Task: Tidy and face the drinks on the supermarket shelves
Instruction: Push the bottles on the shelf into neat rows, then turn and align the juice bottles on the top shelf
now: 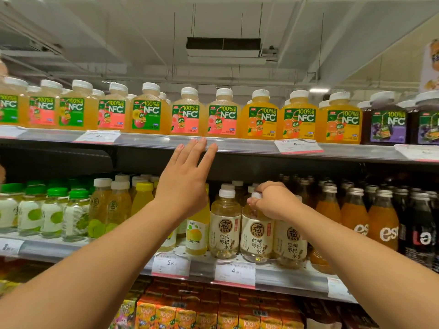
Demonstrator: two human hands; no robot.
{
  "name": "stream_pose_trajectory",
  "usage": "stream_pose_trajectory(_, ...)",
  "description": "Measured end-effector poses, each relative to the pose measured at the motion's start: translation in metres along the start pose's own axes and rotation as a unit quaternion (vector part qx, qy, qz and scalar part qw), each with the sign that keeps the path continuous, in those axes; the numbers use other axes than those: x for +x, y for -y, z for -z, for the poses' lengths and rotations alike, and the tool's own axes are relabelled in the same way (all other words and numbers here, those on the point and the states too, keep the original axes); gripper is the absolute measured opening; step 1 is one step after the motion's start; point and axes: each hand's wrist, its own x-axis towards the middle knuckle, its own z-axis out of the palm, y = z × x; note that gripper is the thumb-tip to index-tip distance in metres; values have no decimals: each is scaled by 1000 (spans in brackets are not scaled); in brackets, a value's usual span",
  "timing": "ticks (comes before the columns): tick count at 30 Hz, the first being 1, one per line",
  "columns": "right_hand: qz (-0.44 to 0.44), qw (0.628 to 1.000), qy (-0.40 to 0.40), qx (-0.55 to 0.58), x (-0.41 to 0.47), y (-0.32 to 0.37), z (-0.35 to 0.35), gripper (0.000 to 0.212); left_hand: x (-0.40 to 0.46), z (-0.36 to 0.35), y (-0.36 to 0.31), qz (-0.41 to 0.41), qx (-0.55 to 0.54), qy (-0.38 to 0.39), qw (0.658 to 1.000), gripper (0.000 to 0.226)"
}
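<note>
My right hand (273, 201) is closed over the white cap and neck of a clear red-date tea bottle (256, 241) with a cream label, standing at the front of the middle shelf (280, 276). Two matching bottles flank it, one on the left (224, 230) and one on the right (291, 245). My left hand (184, 180) is raised flat with fingers apart, its tips at the front rail of the top shelf (237, 148), just below the NFC peach juice bottles (187, 115). It holds nothing.
NFC juice bottles line the top shelf: peach, orange (260, 117) and grape (387, 119). On the middle shelf stand green-capped drinks (53, 213), yellow bottles (142, 200) and orange soda bottles (329, 207). Juice cartons (185, 314) fill the bottom shelf. Price tags (234, 273) hang on the rails.
</note>
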Motion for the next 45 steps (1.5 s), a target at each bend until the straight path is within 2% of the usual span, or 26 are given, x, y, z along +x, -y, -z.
stream_pose_trajectory(7,11,1000,28,0,2,-4,6,56,1,5,-1,3,-2,22,1000,104)
stream_pose_trajectory(10,37,997,27,-67,-5,-2,6,63,1,10,1,0,-3,37,999,104)
stream_pose_trajectory(12,87,991,-13,-103,-16,2,8,64,3,15,6,-15,-5,48,999,102)
stream_pose_trajectory(16,238,960,-140,-38,-38,27,27,26,7,30,26,-38,-15,67,997,94)
stream_pose_trajectory(18,297,931,-209,22,-42,45,38,22,5,36,47,-8,-11,68,998,93)
stream_pose_trajectory(20,322,910,-258,36,-41,65,42,27,-1,40,76,15,7,73,997,93)
stream_pose_trajectory(22,303,913,-273,-6,-35,86,38,47,-8,41,108,26,27,76,996,92)
stream_pose_trajectory(25,240,940,-229,-81,-23,118,26,71,-21,38,149,26,32,81,996,91)
stream_pose_trajectory(30,142,937,-246,-205,-16,148,2,78,-35,24,204,-17,36,72,997,91)
stream_pose_trajectory(37,71,949,-224,-210,-21,169,-3,78,-40,4,215,-23,-10,29,999,92)
stream_pose_trajectory(40,104,959,-216,-152,-22,189,0,79,-40,1,214,-19,-12,23,999,94)
stream_pose_trajectory(43,175,949,-237,-110,-17,218,1,81,-41,1,216,-20,-13,24,999,96)
stream_pose_trajectory(45,181,948,-242,-102,-14,229,-3,81,-41,2,216,-20,-9,24,999,97)
